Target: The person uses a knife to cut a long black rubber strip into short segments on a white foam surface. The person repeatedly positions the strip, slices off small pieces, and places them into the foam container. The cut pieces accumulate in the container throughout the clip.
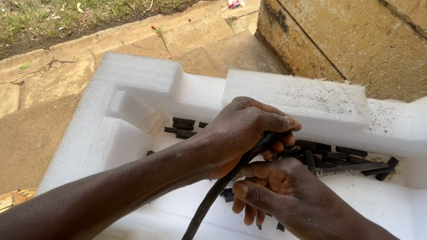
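Hands hold a black stick over a white foam box

Nearest to me, my right hand [284, 195] is curled shut around a dark knife [351, 168]; its blade lies flat, pointing right. Just above, my left hand [242, 133] wraps its fingers [284, 122] tight on a long black stick [222, 182], likely to keep it steady. Both hands hang over the white foam box [133, 80]. Small black pieces [182, 126] lie inside it, so they stay together. Farther off are a stone wall [356, 40] and grass [53, 18].

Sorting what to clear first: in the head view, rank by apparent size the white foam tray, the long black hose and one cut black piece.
1. white foam tray
2. long black hose, gripped by both hands
3. cut black piece
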